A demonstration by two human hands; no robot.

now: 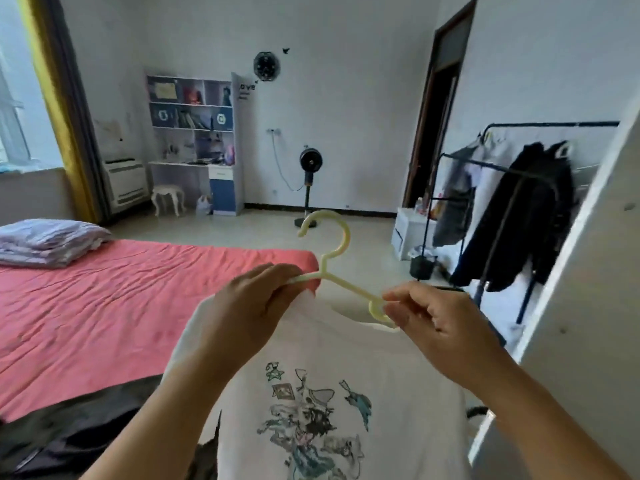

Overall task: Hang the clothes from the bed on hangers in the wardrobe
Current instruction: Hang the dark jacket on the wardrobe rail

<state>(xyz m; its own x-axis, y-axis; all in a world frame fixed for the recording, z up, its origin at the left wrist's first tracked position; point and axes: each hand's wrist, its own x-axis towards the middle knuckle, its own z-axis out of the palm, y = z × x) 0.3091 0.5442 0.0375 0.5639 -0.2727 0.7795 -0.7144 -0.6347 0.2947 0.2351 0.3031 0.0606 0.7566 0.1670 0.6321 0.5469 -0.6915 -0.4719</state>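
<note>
Right in the middle of the frame, both hands are up holding a pale yellow hanger (337, 271) with a white t-shirt (329, 393) draped on it. The left hand (249, 310) has its fingers curled round the hanger's left arm along with the shirt's shoulder, and the right hand (436, 327) is pinching the hanger's right end just above the collar. The shirt has a cartoon print on the front and hangs down to the bottom edge of the frame.

Over on the left is the bed (121, 306) with a pink sheet, and some dark clothes (69, 434) are still lying on it at the lower left. A folded lilac quilt (48, 242) sits at the far end. On the right there's a black clothes rack (519, 174) with dark coats hanging, and a white wardrobe panel (588, 306) runs along the right edge. A standing fan (309, 181) is back by the wall, centre of the frame.
</note>
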